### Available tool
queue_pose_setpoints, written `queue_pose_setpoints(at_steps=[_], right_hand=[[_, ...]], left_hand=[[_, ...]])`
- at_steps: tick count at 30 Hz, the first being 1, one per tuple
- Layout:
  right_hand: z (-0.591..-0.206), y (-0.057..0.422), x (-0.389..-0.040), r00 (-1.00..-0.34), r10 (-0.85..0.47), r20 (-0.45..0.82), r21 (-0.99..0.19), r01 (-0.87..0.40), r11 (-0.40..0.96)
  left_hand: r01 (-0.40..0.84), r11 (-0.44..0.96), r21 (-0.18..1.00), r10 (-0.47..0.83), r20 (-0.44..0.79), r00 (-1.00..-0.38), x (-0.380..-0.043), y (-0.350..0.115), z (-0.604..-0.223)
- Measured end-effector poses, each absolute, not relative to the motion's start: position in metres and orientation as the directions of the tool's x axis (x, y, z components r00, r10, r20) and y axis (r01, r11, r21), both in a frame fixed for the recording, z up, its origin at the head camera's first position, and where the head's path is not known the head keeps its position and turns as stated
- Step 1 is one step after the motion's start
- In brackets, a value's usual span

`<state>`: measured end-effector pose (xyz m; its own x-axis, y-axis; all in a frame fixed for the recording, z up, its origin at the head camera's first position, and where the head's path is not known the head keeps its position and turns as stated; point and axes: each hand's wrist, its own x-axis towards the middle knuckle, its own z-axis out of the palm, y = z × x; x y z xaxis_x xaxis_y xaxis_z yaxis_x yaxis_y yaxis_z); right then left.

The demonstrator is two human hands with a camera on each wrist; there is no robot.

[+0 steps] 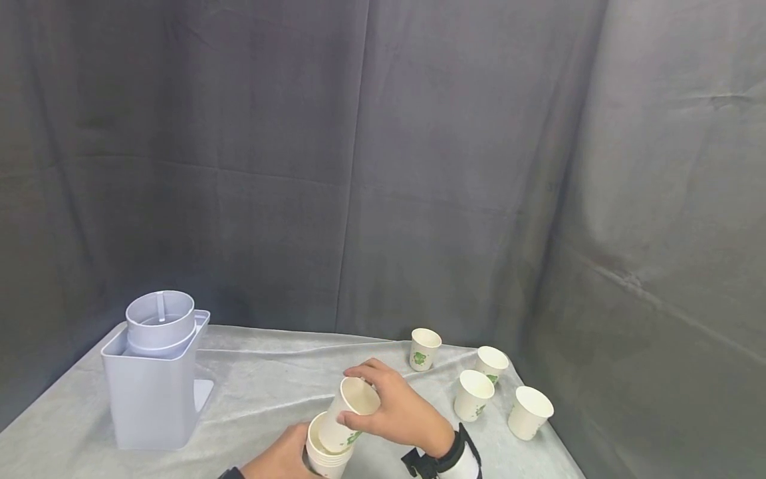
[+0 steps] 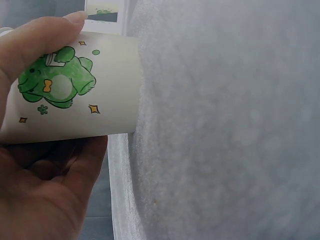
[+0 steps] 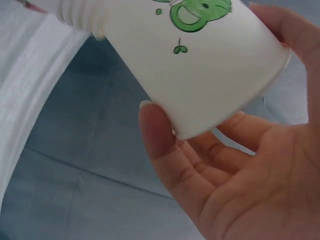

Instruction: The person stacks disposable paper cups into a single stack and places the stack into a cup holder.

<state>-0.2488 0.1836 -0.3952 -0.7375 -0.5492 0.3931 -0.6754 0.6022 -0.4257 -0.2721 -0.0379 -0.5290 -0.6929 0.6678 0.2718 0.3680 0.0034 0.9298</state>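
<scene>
At the bottom middle of the head view, above a cloth-covered table (image 1: 257, 392), a stack of white paper cups (image 1: 328, 467) was gripped by the left hand (image 1: 281, 458), its thumb laid along one side and its fingers bent round the other. A single white paper cup (image 1: 336, 422) was held near its rim by the right hand (image 1: 397, 409), between thumb and fingers spread to the cup's width. This cup was tilted, its mouth turned up and toward the right, and its base was set inside the mouth of the stack. A green cartoon animal was printed on both.

To the right, four more paper cups were stood upright: one at the back (image 1: 425, 350), two overlapping in view (image 1: 492, 364) (image 1: 473, 399), and one nearest the right edge (image 1: 529, 414); whether the overlapping pair touched could not be told. On the left, a pale plastic bin (image 1: 149, 406) was placed, with a round plastic container (image 1: 160, 326) seated in its top. The table was backed by a grey curtain (image 1: 269, 166).
</scene>
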Motion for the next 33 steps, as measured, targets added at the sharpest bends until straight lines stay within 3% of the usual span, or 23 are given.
queue_pose_setpoints(at_steps=[8, 16, 27, 33], right_hand=[[-0.410, 0.174, -0.248, -0.682, -0.625, 0.381, -0.363, -0.732, 0.577], [-0.411, 0.166, -0.246, -0.674, -0.638, 0.373, -0.295, -0.738, 0.607], [-0.427, 0.157, -0.246, -0.624, -0.689, 0.370, -0.159, -0.773, 0.615], [-0.428, 0.158, -0.245, -0.640, -0.695, 0.328, -0.143, -0.761, 0.633]], left_hand=[[0.408, -0.006, 0.913, 0.674, 0.305, -0.673, -0.271, -0.038, -0.531], [0.466, 0.023, 0.885, 0.666, 0.334, -0.667, -0.273, -0.040, -0.530], [0.454, 0.019, 0.891, 0.680, 0.322, -0.659, -0.274, -0.041, -0.531], [0.494, 0.007, 0.869, 0.676, 0.360, -0.643, -0.274, -0.042, -0.532]])
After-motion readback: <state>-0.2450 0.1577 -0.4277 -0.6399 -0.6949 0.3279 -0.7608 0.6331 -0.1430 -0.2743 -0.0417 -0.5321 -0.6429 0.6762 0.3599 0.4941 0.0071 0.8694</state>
